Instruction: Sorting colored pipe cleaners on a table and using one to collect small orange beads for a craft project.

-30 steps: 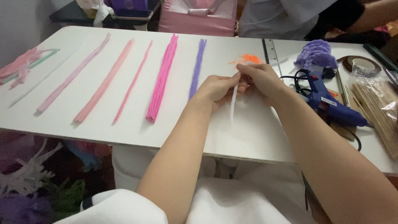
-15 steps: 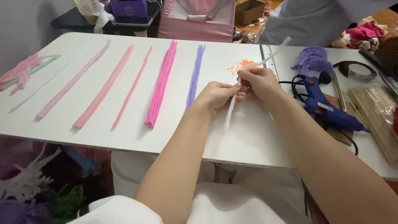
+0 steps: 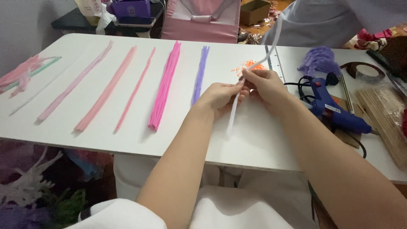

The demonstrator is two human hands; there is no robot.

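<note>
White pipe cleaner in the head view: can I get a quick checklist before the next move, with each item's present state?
1. Long white fuzzy pipe cleaner in grip of both hands: ok.
2. Left hand pinches it: ok.
3. Right hand pinches it higher up: ok.
4. Lower end hangs over the white table, free of the purple pipe cleaner bundle: ok.
5. Blue glue gun apart from the hands: ok.
6. Glue gun hot: cannot tell.

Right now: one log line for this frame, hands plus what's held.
left hand: pinching white pipe cleaner | right hand: pinching same stem higher up | nearby: blue glue gun, purple pipe cleaners | surface: white table
</note>
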